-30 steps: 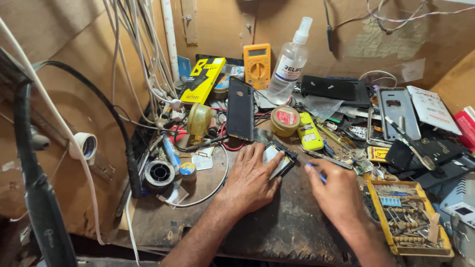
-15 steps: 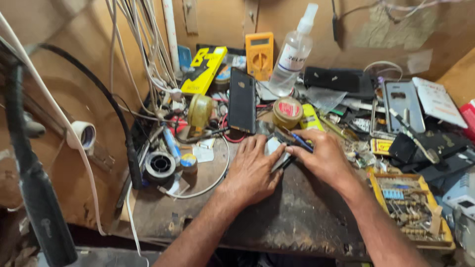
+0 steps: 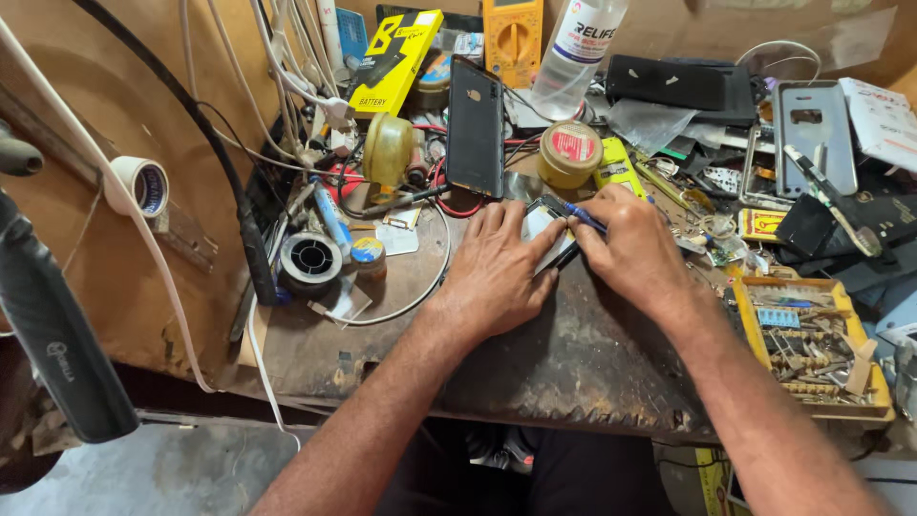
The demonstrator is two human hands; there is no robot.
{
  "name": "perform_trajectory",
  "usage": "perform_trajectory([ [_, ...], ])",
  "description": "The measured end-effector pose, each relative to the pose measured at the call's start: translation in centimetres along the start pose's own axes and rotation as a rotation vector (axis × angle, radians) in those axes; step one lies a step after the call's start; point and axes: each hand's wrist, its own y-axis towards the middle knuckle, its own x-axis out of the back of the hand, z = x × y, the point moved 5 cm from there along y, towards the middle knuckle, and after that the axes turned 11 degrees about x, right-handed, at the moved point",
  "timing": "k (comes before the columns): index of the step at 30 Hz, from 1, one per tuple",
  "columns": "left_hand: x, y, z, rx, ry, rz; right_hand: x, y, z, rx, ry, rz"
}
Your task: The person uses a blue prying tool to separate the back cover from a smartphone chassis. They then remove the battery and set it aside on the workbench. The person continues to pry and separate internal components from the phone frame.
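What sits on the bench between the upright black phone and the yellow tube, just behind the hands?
In the head view, a round tin with a red label sits between the black phone and the yellow tube, apart from the left hand and right hand.

Your left hand point(image 3: 497, 277) pressed on a small phone point(image 3: 546, 229) with a glossy glass face; your right hand point(image 3: 635, 253) gripped a blue plastic-handled tool point(image 3: 585, 218). The workbench point(image 3: 573, 363) underneath looked rough, matt and scuffed. At 12 o'clock lay a glossy black phone back point(image 3: 475, 124); at 3 o'clock, a yellow plastic tray point(image 3: 884, 406) of metal parts. At 9 o'clock, a shiny solder spool point(image 3: 310, 258).
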Motion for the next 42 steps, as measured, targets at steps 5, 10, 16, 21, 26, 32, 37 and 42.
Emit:
perform_trajectory([
  [5, 0.6, -0.2, -0.4, -0.04, 0.001, -0.105, 0.0, -0.3, 1.1, 0.004, -0.074, -0.011],
  [10, 0.9, 0.3, -0.6, 0.004, -0.022, -0.023, 0.5, 0.2, 1.0, -0.066, -0.021, 0.024],
  [16, 0.9, 0.6, -0.7, 0.013, -0.011, 0.018, 0.8, 0.4, 0.9, -0.105, -0.006, 0.028],
  [21, 1.0, 0.6, -0.7, 0.011, -0.035, 0.005, 0.8, 0.4, 0.6, -0.122, 0.031, 0.005],
  [26, 1.0, 0.8, -0.7, 0.008, -0.044, 0.005, 0.8, 0.5, 0.2, -0.111, 0.085, -0.066],
  [32, 0.9, 0.9, -0.7, 0.021, -0.042, 0.015, 0.7, 0.6, -0.4, -0.161, 0.09, -0.066],
  [37, 0.8, 1.0, -0.7, 0.015, -0.043, 0.011, 0.7, 0.8, -0.3, -0.134, 0.057, -0.062],
  [42, 0.9, 1.0, -0.6, 0.019, -0.048, 0.008, 0.7, 1.1, -0.5, -0.134, 0.065, -0.048],
])
